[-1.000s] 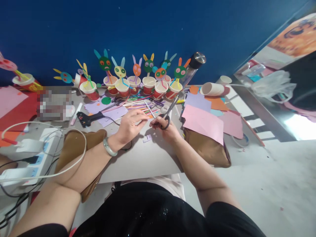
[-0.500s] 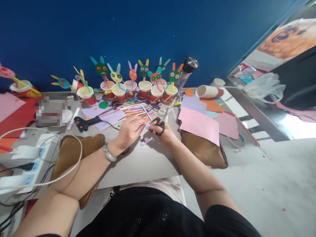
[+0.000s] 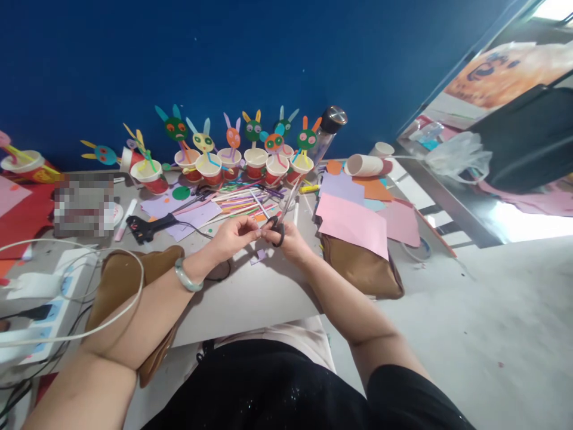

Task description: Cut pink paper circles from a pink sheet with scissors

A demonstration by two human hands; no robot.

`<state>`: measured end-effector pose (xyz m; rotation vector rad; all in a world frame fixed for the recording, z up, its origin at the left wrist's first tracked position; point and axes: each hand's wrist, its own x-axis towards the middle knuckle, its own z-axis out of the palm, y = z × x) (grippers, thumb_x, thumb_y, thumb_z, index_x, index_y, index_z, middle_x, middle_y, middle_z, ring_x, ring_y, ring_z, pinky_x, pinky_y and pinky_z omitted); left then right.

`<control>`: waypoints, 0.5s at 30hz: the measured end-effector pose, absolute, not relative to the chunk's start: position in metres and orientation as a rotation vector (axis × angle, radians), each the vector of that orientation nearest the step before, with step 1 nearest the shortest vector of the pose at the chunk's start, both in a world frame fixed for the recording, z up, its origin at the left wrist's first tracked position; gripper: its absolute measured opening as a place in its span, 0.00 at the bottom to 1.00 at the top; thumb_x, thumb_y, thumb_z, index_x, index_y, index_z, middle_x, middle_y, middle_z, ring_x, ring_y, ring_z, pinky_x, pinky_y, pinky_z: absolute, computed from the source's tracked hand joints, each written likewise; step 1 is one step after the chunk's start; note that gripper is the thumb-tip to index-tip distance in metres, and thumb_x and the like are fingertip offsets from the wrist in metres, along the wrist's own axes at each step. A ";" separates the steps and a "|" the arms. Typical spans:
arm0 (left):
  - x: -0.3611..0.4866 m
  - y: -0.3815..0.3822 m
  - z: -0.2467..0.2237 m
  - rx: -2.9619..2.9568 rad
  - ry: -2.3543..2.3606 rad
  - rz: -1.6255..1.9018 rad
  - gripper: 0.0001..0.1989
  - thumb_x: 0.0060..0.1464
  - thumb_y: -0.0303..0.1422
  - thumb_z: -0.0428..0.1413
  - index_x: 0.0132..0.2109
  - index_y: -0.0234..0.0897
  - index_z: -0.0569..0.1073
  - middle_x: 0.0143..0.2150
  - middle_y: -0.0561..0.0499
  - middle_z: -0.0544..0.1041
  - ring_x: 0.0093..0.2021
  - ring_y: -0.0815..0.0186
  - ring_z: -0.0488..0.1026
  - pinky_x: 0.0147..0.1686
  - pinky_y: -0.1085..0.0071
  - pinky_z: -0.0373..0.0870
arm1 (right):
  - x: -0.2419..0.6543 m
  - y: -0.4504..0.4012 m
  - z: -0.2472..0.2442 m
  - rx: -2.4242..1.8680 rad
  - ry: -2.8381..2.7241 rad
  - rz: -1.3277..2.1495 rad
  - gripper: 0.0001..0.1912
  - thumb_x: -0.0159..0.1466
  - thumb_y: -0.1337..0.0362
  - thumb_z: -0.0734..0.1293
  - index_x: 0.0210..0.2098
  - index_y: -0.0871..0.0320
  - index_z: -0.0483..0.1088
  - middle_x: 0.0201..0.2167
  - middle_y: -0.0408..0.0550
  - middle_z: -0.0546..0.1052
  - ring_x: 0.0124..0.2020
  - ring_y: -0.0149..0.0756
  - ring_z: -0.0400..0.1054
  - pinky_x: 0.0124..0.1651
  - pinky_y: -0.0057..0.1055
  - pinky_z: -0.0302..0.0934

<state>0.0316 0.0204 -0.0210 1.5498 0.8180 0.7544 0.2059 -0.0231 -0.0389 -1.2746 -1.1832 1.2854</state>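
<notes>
My right hand [image 3: 289,240] holds black-handled scissors [image 3: 278,231], whose blades point up and away. Its fingertips meet those of my left hand [image 3: 235,237], which pinches something too small to make out. A jade-coloured bangle [image 3: 187,276] circles my left wrist. Small purple paper scraps [image 3: 258,257] lie on the table just below the hands. Beyond them is a spread of coloured sticks [image 3: 242,200].
Paper cups [image 3: 209,170] with rabbit figures line the blue wall. A glue gun [image 3: 150,226] lies left, near a power strip [image 3: 56,298]. Pink paper [image 3: 353,224] rests on a brown pouch [image 3: 362,269] at right. A bottle [image 3: 329,131] stands behind.
My two hands have come together at the fingertips. The purple piece seen between them before is now hidden. The whole view has shifted slightly.
</notes>
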 end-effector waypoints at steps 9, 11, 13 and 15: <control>0.017 0.034 -0.016 1.647 0.912 0.758 0.09 0.45 0.37 0.64 0.30 0.35 0.77 0.27 0.50 0.79 0.28 0.67 0.73 0.31 0.71 0.67 | 0.227 -0.014 -0.036 -1.471 -1.670 1.214 0.11 0.51 0.59 0.72 0.27 0.62 0.75 0.21 0.42 0.72 0.25 0.29 0.62 0.30 0.28 0.54; 0.010 0.038 -0.015 1.788 0.931 0.656 0.07 0.44 0.35 0.64 0.29 0.36 0.78 0.27 0.49 0.79 0.28 0.66 0.73 0.30 0.71 0.65 | 0.228 -0.014 -0.041 -1.525 -1.819 1.089 0.08 0.51 0.62 0.72 0.25 0.62 0.75 0.20 0.42 0.71 0.25 0.29 0.61 0.30 0.28 0.52; 0.005 0.040 -0.015 1.972 0.937 0.515 0.05 0.44 0.34 0.63 0.29 0.37 0.79 0.27 0.50 0.79 0.27 0.65 0.73 0.29 0.70 0.63 | 0.225 -0.014 -0.044 -1.542 -1.973 0.987 0.05 0.51 0.66 0.71 0.25 0.62 0.75 0.21 0.42 0.70 0.25 0.29 0.60 0.31 0.28 0.52; 0.001 0.043 -0.017 2.118 0.938 0.411 0.04 0.45 0.33 0.60 0.28 0.38 0.79 0.26 0.50 0.79 0.27 0.64 0.72 0.30 0.69 0.61 | 0.221 -0.016 -0.045 -1.534 -2.121 0.914 0.03 0.51 0.68 0.71 0.27 0.62 0.76 0.23 0.43 0.72 0.26 0.29 0.61 0.32 0.28 0.52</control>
